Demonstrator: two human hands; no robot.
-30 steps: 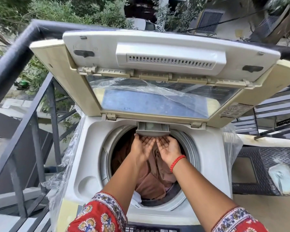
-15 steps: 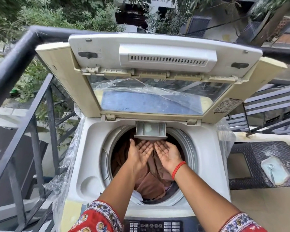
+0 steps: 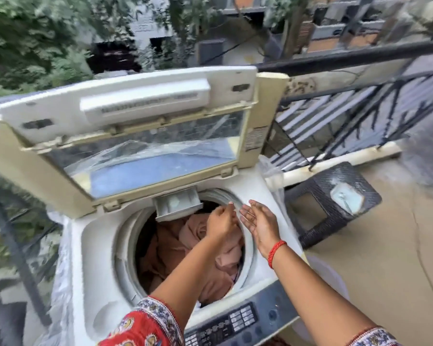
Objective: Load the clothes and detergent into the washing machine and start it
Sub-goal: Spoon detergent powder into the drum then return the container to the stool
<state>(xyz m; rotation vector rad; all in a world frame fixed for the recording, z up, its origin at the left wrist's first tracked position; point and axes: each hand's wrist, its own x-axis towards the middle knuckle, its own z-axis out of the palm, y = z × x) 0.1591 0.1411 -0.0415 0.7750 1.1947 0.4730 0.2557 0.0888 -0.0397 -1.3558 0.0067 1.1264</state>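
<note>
A white top-loading washing machine [image 3: 93, 248] stands with its lid [image 3: 135, 136] raised. Brown clothes [image 3: 185, 248] fill the drum. At the drum's back edge the small detergent drawer [image 3: 176, 204] is pulled out, with white powder in it. My left hand [image 3: 221, 221] hovers over the drum just right of the drawer, fingers loosely bent, holding nothing that I can see. My right hand [image 3: 259, 221] is beside it over the drum's right rim, palm up, fingers straight and empty. The control panel [image 3: 235, 323] runs along the front edge.
A dark wicker stool [image 3: 318, 196] stands right of the machine with a pale packet [image 3: 346, 198] on top. Black metal railings [image 3: 360, 108] run behind and to both sides. Clear plastic wrap hangs on the machine's left side. A tiled floor lies at right.
The drawer has slid out from the back edge. Both hands have drawn back from under it and shifted right. The view has swung right.
</note>
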